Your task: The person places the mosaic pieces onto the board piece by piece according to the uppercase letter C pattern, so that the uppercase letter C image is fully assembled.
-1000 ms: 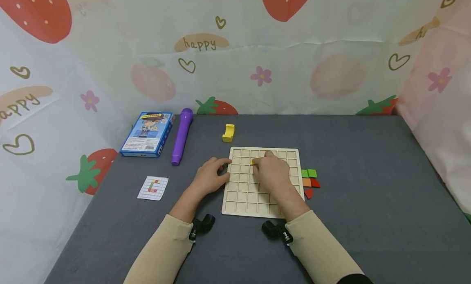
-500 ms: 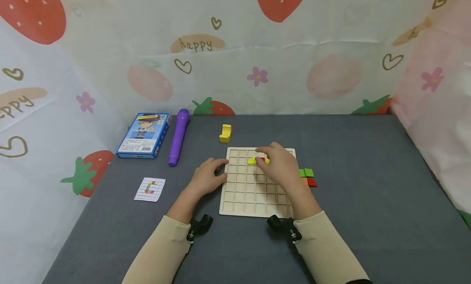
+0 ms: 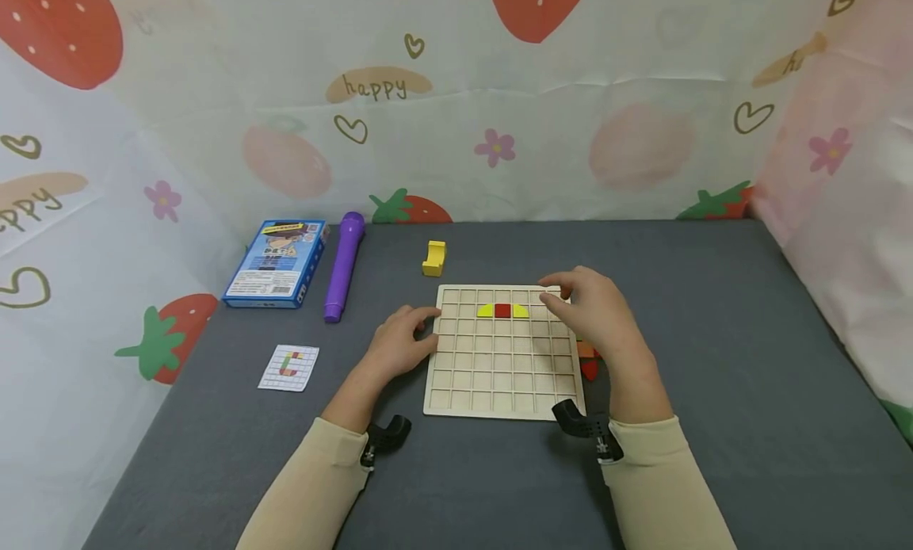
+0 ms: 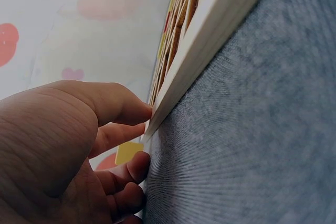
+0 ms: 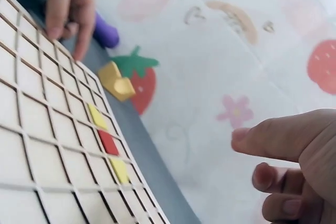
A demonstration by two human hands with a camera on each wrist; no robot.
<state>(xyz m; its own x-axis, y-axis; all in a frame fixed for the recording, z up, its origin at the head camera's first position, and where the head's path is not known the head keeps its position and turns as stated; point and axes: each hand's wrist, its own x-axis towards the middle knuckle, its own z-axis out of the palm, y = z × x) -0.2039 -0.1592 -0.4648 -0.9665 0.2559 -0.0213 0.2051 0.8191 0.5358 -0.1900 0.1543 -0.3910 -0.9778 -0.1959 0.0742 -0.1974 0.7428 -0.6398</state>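
Note:
My left hand (image 3: pixel 399 342) touches the left edge of a pale wooden grid board (image 3: pixel 471 383) with its fingertips and thumb tip. In the board's second row from the back, a red square tile (image 3: pixel 502 311) sits between two yellow curved tiles (image 3: pixel 485 311). My right hand (image 3: pixel 602 308) hovers over the board's back right corner, thumb and fingers apart, with nothing between them in the right wrist view. An orange square tile (image 3: pixel 586 349) and a red tile (image 3: pixel 589 370) lie right of the board, partly covered by that hand; the green tiles there are hidden.
Left of the board lies a pattern card (image 3: pixel 288 368) with a coloured shape on a grid. Behind it are a blue box (image 3: pixel 276 263) and a purple microphone-shaped stick (image 3: pixel 344 266). A yellow notched block (image 3: pixel 434 258) stands behind the board. A printed cloth backdrop (image 3: pixel 499 185) borders the table.
My right hand has lifted off the yellow and red tiles, uncovering the row, and moved right to the board's back right corner. My left hand has stayed at the left edge.

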